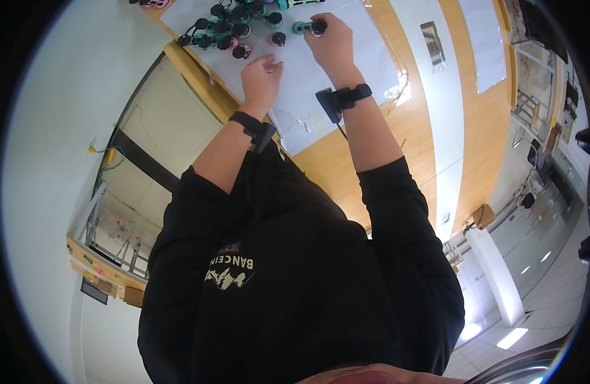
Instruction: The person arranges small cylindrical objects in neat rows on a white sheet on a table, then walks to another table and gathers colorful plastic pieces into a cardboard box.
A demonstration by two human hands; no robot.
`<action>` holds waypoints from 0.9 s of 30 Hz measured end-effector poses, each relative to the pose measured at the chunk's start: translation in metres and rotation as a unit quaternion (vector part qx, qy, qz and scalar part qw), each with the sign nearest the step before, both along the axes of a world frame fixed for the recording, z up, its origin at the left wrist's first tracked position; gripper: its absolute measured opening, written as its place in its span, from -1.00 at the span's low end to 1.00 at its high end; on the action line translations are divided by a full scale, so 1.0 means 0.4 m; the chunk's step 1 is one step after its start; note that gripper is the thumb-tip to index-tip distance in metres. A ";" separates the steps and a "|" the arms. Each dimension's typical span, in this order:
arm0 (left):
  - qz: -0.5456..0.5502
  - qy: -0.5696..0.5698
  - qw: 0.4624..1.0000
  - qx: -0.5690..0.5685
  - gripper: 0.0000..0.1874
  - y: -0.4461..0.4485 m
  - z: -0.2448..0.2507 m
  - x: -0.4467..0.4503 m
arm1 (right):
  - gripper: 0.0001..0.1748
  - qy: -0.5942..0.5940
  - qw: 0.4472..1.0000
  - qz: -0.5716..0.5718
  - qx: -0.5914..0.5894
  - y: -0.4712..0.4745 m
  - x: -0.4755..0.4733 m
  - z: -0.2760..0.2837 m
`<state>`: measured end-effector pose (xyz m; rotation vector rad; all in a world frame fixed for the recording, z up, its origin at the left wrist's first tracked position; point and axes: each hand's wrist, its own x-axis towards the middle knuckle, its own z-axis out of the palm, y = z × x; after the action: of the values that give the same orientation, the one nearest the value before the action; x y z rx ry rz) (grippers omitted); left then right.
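Note:
My right hand (332, 47) holds a small teal item with a black top (300, 28) just above or on the white sheet (319, 81); its fingers hide part of it. My left hand (262, 82) rests low over the sheet's near side, fingers curled and the thumb slightly apart, with nothing visible in it. Just beyond its fingertips stands a pink item with a black cap (277, 39). Another pink item with a black cap (242, 51) is to its left. Farther off, several teal items with black caps (240, 15) crowd together.
A light green object (300, 4) lies at the far edge of view. The wooden table (324, 165) carries the taped sheet and has a white strip (422, 96) with a rectangular cutout (433, 43). Black straps with small boxes (345, 97) circle both wrists; a cable hangs from the right one.

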<state>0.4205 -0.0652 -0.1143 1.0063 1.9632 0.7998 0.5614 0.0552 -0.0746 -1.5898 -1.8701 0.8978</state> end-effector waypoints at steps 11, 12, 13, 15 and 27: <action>-0.025 0.057 0.997 -0.047 -0.67 -0.020 -0.008 -0.138 | -0.52 0.005 0.999 0.044 0.000 -0.054 -0.022 -0.113; -0.021 0.059 0.997 -0.034 -0.66 -0.022 -0.010 -0.144 | -0.51 0.019 0.999 0.043 0.000 -0.059 -0.028 -0.119; -0.016 0.061 0.998 -0.015 -0.66 -0.022 -0.012 -0.148 | -0.50 0.031 0.999 0.041 -0.002 -0.062 -0.036 -0.125; -0.012 0.063 0.998 -0.016 -0.65 -0.020 -0.019 -0.153 | -0.50 0.044 0.998 0.030 -0.026 -0.068 -0.053 -0.134; -0.030 0.053 0.998 -0.005 -0.62 -0.002 -0.055 -0.151 | -0.38 0.034 0.999 -0.026 0.010 -0.116 -0.118 -0.164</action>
<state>0.3600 -0.0661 -0.1362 1.1171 2.0148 0.7144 0.5140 0.0089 -0.1401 -1.5685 -1.7777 0.8970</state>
